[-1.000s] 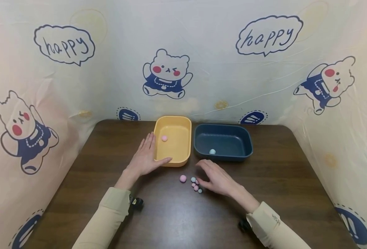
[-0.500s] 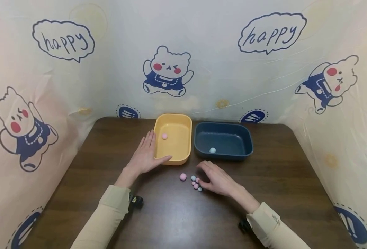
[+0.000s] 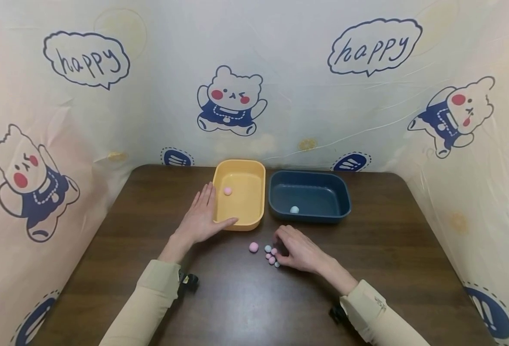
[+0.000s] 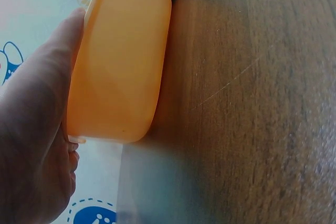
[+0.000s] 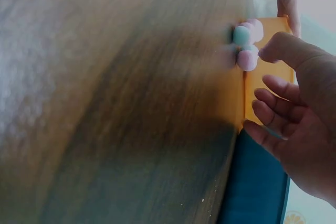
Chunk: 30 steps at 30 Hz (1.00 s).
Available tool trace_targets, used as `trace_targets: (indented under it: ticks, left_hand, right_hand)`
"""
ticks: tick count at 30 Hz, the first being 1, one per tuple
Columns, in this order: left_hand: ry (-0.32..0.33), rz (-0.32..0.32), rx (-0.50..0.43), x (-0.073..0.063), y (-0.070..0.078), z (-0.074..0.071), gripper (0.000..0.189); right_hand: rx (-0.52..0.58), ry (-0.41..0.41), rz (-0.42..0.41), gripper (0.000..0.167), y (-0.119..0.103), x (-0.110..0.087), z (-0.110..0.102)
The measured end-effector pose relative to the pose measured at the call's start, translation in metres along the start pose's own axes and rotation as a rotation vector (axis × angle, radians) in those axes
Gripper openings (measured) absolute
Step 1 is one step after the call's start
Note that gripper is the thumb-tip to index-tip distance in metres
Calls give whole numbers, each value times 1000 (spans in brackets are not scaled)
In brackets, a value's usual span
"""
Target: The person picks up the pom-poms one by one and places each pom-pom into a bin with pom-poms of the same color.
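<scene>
Person's L & R arms: long, pale beige fabric sleeves w/ wide, turned-back cuffs; small, dark grey mark on R cuff; small, black wrist cams below.

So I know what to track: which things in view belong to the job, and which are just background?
Likely in the job:
yellow bin, pink ball inside
navy bin, blue ball inside
loose pink balls and blue balls, beside right hand
left hand, touching yellow bin

Just background:
dark wood table
bear-print backdrop
wrist cameras
</scene>
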<state>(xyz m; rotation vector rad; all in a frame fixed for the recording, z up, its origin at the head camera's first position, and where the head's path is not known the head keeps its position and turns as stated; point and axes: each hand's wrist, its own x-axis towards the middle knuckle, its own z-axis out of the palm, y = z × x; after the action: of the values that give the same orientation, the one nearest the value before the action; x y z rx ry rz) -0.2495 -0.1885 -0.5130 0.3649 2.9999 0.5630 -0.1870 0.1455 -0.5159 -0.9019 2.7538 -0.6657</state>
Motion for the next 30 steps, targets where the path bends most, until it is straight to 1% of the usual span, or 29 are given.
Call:
trace_targets:
  ticks: [7,18,30]
  left_hand:
    - [1,0,-2,0,-1,2,137]
    - [7,3,7,1,-2,1,136]
    - [-2,-4,0,1,-2,1,135]
  right_hand:
    - [-2,-28,2,28,3,2,3]
    - [-14,-24,-36,29,9,6,8]
    - [8,-44,-28,26,7,8,8]
